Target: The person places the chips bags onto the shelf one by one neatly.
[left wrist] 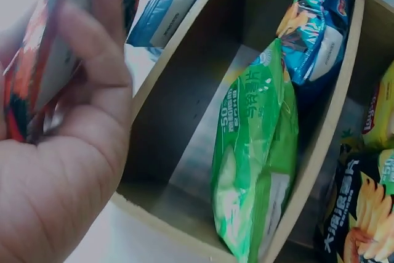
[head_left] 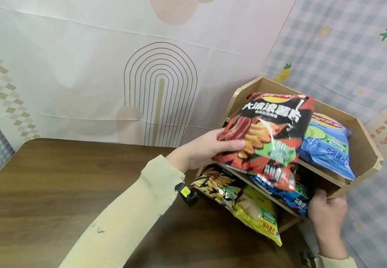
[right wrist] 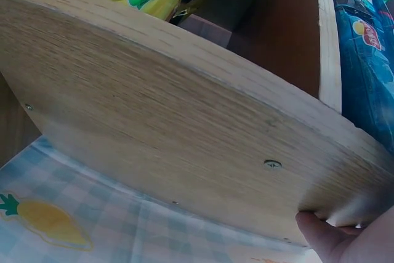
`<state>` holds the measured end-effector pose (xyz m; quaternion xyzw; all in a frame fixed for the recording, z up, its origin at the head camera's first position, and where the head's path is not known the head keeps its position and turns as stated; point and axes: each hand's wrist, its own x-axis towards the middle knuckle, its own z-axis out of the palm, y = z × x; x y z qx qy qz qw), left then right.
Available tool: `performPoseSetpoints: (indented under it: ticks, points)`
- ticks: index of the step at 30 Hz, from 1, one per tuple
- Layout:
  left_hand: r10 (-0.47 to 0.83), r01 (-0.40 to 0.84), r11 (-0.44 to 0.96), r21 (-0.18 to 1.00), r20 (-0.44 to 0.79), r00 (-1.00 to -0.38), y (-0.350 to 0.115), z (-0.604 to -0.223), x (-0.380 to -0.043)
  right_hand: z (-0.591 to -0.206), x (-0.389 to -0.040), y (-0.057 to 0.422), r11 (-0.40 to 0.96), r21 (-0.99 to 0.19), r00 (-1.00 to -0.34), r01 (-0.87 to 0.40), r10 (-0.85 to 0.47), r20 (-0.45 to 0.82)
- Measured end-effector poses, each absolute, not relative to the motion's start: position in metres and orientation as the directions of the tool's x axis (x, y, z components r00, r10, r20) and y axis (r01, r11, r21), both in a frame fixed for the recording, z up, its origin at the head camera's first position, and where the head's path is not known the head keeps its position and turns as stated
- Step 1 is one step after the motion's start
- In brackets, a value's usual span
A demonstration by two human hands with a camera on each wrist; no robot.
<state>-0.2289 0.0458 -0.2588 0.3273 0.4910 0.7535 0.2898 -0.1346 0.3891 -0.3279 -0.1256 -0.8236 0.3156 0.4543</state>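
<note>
My left hand (head_left: 206, 149) holds a red and black potato chip bag (head_left: 267, 136), thumb across its front, over the top tier of a three-tier wooden shelf rack (head_left: 364, 176). Beside it, a light blue chip bag (head_left: 329, 149) leans in that top tier. On the right, my right hand (head_left: 329, 212) grips the rack's side panel; its thumb (right wrist: 323, 232) lies against the outer wood in the right wrist view. The middle tier contains a green chip bag (left wrist: 252, 158) and a dark blue one (left wrist: 317, 35). Lowest are a black chip bag (head_left: 220, 186) and a yellow one (head_left: 258, 214).
The rack stands at the right end of a brown wooden table (head_left: 69, 193), close to the corner of two cloth-covered walls. A pale patterned cloth (head_left: 89, 74) hangs behind, and a blue checked cloth (head_left: 334, 48) hangs on the right.
</note>
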Motion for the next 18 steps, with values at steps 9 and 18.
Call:
performPoseSetpoints:
  ticks: [9,18]
  points:
    - [0.509,-0.234,-0.418,0.878,0.013,-0.861,0.058,-0.266,-0.242,-0.328,-0.135,0.386,0.754,-0.653,-0.574,-0.067,0.506,0.644]
    - [0.599,-0.29,-0.577,0.763,0.154,-0.786,0.045,-0.273,-0.239,-0.327,-0.135,0.387,0.74,-0.668,-0.557,-0.079,0.523,0.645]
